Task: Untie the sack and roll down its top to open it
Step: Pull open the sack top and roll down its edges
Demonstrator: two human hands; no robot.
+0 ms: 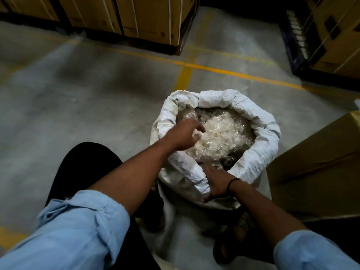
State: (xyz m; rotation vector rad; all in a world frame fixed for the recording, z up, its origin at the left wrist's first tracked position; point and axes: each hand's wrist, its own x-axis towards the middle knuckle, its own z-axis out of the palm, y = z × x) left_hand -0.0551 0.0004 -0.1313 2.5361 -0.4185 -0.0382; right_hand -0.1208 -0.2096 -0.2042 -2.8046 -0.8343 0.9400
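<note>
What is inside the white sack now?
The sack holds a shiny clear plastic bag of pale, stringy material. The left hand reaches in over it. What lies deeper is hidden.

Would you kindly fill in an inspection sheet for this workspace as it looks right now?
Surface: grey concrete floor with yellow painted lines.
Job's things: white sack stands open, top rolled down into a thick cuff; clear plastic scraps fill it. No tie seen.
Clutter: nothing seen.
Grippers: left hand reaches over the sack's mouth, blurred, grip unclear; right hand grips the near rim.
Cables: nothing seen.
Surroundings: strapped cardboard boxes on pallets at the back, another stack far right, one cardboard box beside the sack.
</note>
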